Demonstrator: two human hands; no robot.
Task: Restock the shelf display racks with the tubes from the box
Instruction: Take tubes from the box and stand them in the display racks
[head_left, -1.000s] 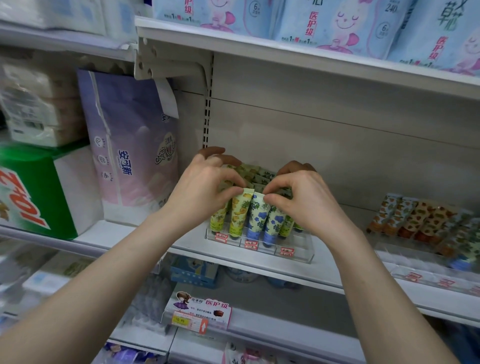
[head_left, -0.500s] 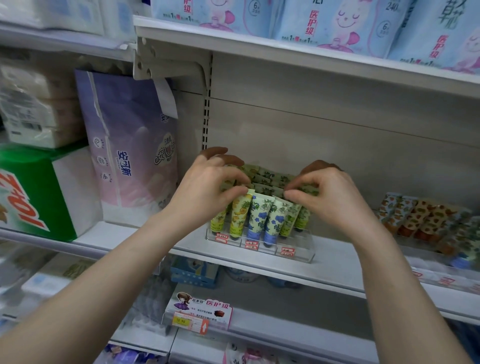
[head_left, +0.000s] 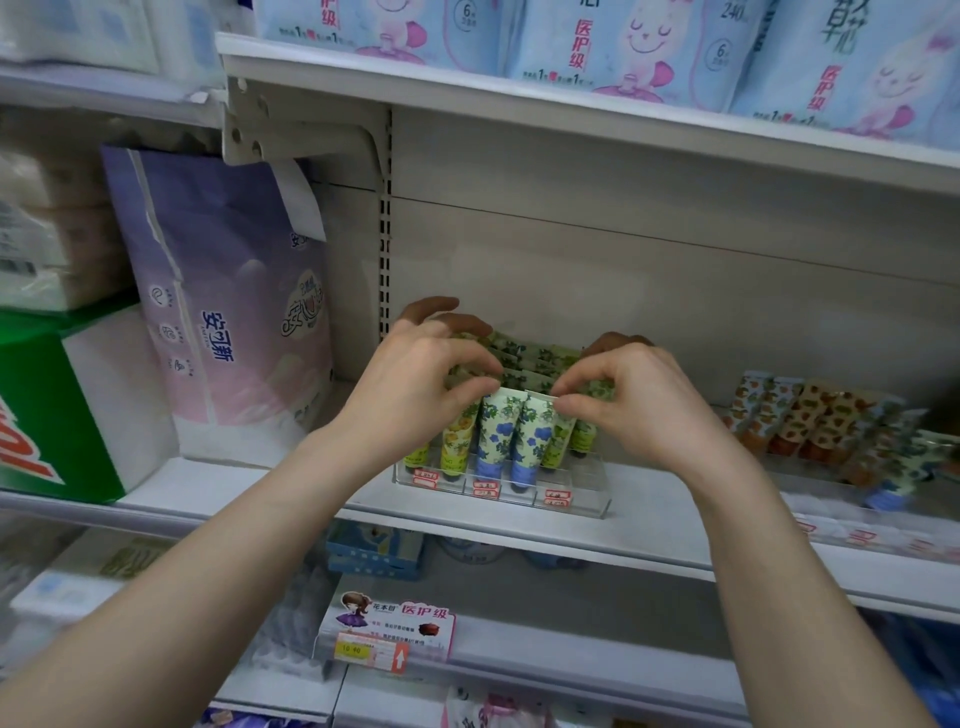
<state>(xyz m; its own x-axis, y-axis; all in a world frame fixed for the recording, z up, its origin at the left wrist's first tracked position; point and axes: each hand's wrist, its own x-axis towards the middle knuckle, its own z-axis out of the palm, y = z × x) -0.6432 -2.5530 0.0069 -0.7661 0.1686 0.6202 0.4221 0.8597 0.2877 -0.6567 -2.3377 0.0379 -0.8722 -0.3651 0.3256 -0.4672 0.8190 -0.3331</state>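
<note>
Both hands are raised to the centre of the frame, close together but not touching, over one rack.

Left hand (head_left: 415, 387): fingers curled, thumb and forefinger closed on the crimped top edges of the floral-printed squeeze tubes (head_left: 496, 431) at the left of the front row. The remaining fingers reach over the rows behind.

Right hand (head_left: 641, 402): fingers curled, thumb and forefinger pinching the crimped tops at the right of the front row. Which single tube it pinches cannot be told.

The tubes stand cap-down and lean back in rows inside a clear acrylic display rack (head_left: 589, 483) with red price labels on its front wall. The rack sits on the white metal shelf (head_left: 260, 493), centre frame.

Right of frame: further orange-patterned tubes (head_left: 810, 415) on the same shelf. Left of frame: a tall lilac and pink tissue pack (head_left: 234, 312) beside a green and white carton (head_left: 47, 415).
</note>
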